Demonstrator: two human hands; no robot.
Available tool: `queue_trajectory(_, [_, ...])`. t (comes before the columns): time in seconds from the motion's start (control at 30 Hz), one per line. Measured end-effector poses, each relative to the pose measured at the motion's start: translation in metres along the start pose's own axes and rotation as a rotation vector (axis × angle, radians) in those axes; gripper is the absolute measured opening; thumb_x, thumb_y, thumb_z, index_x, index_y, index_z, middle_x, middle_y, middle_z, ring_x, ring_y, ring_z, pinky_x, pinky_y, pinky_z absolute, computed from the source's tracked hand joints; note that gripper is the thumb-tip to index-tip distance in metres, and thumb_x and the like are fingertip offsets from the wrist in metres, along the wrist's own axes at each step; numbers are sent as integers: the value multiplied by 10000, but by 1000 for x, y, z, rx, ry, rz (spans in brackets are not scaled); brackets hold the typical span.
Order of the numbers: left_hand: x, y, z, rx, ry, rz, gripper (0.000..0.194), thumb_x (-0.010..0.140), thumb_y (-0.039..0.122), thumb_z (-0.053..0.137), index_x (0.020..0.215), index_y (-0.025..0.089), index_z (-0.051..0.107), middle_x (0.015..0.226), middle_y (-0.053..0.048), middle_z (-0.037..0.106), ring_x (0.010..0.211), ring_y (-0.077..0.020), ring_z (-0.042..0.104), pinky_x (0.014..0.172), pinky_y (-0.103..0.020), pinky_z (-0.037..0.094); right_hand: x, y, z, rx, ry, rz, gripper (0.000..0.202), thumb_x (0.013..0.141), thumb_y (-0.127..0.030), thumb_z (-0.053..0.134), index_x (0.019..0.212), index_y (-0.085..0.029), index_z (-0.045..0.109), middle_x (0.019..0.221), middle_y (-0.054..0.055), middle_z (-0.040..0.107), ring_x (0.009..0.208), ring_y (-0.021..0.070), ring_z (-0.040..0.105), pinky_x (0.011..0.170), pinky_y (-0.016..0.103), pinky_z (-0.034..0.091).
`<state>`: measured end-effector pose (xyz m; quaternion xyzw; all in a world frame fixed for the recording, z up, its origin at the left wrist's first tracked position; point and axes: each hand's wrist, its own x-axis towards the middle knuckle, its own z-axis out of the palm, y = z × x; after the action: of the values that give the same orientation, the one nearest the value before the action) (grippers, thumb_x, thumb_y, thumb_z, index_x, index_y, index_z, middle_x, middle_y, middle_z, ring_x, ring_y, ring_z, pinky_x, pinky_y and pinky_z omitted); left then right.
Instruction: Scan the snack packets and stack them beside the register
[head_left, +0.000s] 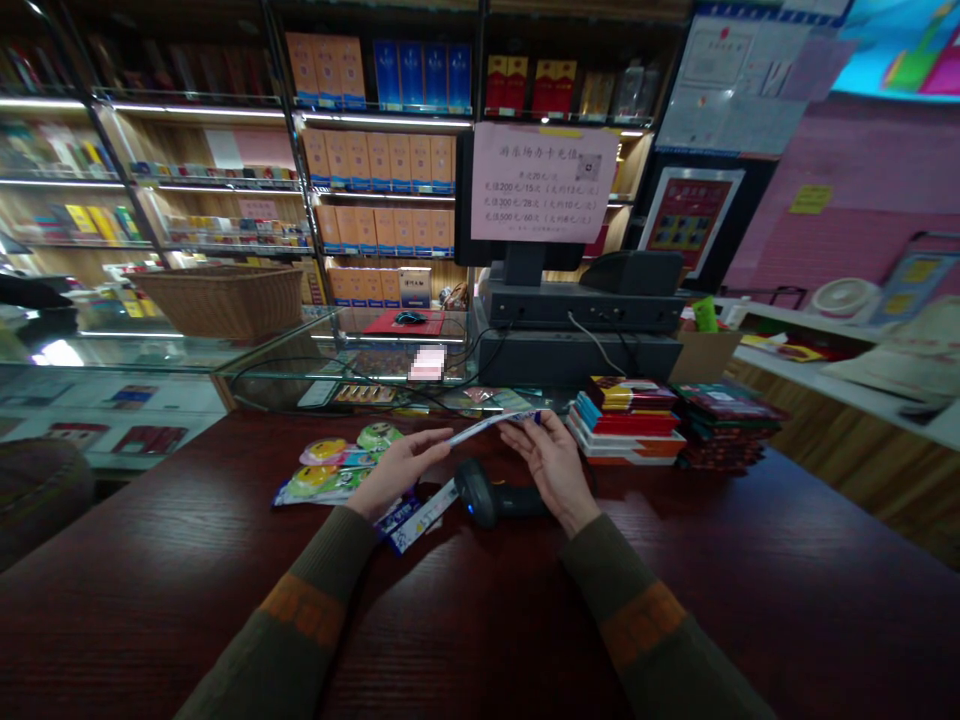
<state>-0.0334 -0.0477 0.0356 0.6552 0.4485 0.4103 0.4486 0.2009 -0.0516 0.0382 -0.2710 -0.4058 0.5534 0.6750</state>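
Between my two hands a thin, narrow packet [480, 428], white and blue-purple, is held up above the wooden counter. My left hand [401, 468] pinches its left end, while my right hand [551, 465] grips the right end. Beneath them lies a dark barcode scanner [480, 497] with a small blue light, its handle pointing right. Partly under my left wrist is another slim white-and-purple packet [424, 520] on the counter. Left of my left hand, several colourful packages with round yellow and green faces [322, 470] lie in a pile.
Stacked boxes [626, 425] and a pile of dark packages [727, 425] stand to the right on the counter [480, 640]. Behind are a glass case, loose cables, a register [577, 340] with a pink sign [536, 185], and a wicker basket [217, 300]. Shelves of boxes line the wall.
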Motion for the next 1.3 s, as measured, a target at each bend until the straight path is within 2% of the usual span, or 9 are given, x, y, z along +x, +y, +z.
queue_trajectory(0.13, [2,-6,-9,117,-18,89,477,825,462,692,1224,200,700,1196,-68,730,1066,-241,672,971,-386,505,1,-2,-5,-108,-33,-23,288,772,-438,802,914,-247,638,995,2,763,872,189,744,927,393,573])
queue_trajectory(0.37, [2,-8,-10,631,185,413,294,872,308,696,1160,244,701,1123,-62,694,1076,-235,618,973,-395,468,7,4,-17,-255,-27,-92,222,786,-409,763,933,-255,700,1045,15,738,928,193,691,825,345,594])
queue_trajectory(0.6, [-1,-10,-16,994,398,513,277,913,321,664,1185,270,674,1109,-49,703,1084,-242,601,1067,-455,363,13,8,-31,-276,43,0,319,700,-434,815,898,-222,682,872,2,736,787,179,732,775,324,574])
queue_trajectory(0.73, [0,-14,-20,1036,509,525,287,910,317,657,1192,269,674,1106,-65,706,1093,-262,599,1113,-481,323,13,4,-38,-358,23,20,336,727,-456,786,916,-203,670,957,45,760,855,207,749,789,343,559])
queue_trajectory(0.83, [0,-16,-23,1045,559,513,288,915,299,635,1200,281,675,1113,-73,701,1110,-279,589,1127,-504,309,7,-6,-40,-562,-109,-13,324,786,-472,737,964,-205,686,1005,67,764,943,221,729,862,383,544])
queue_trajectory(0.9, [0,-18,-25,1053,585,501,287,921,299,619,1202,285,676,1114,-78,698,1111,-286,583,1131,-518,302,0,-14,-40,-729,-291,-27,347,824,-449,713,1081,-217,689,1085,74,751,1060,233,692,957,416,508])
queue_trajectory(1.03, [-1,-23,-30,1072,628,482,291,925,305,609,1208,270,672,1123,-83,695,1105,-288,581,1139,-526,295,-15,-25,-39,-1121,-582,-4,712,696,-370,846,1348,-266,579,1321,82,657,1226,282,593,1073,473,409])
queue_trajectory(1.13, [0,-26,-33,1082,653,468,283,928,306,605,1200,265,674,1127,-86,695,1103,-289,580,1133,-529,302,-20,-23,-39,-1340,-660,18,852,619,-300,881,1395,-262,531,1346,91,629,1223,304,576,1044,469,411])
queue_trajectory(1.3, [1,-30,-36,1085,674,463,288,926,297,609,1204,255,672,1132,-89,692,1108,-292,578,1133,-523,305,-21,-17,-40,-1510,-685,-7,652,676,-275,818,1284,-241,586,1189,73,676,1092,276,624,940,415,432])
